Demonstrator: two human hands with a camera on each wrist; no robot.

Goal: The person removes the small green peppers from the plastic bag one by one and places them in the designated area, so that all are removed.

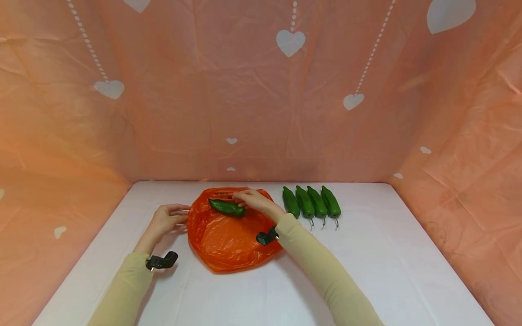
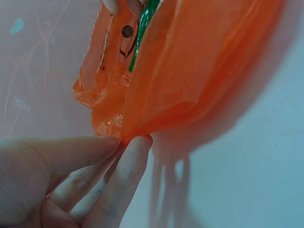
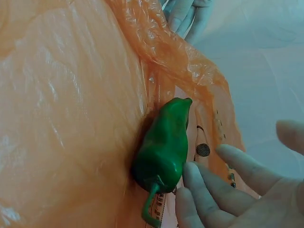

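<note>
An orange plastic bag [image 1: 228,240] lies flat in the middle of the white table [image 1: 387,271]. One green pepper [image 1: 227,207] lies at the bag's far end, seemingly at its mouth. My right hand [image 1: 254,201] is just right of it with straight, relaxed fingers; in the right wrist view its fingertips [image 3: 192,173] touch the pepper [image 3: 164,147] near the stem. My left hand [image 1: 167,219] is at the bag's left edge. In the left wrist view its thumb and forefinger [image 2: 126,140] pinch the bag's edge [image 2: 199,61], lifting it slightly.
Several more green peppers [image 1: 311,201] lie side by side in a row right of the bag, stems toward me. Pink-orange cloth walls with white hearts [image 1: 290,43] close in the table at the back and on both sides.
</note>
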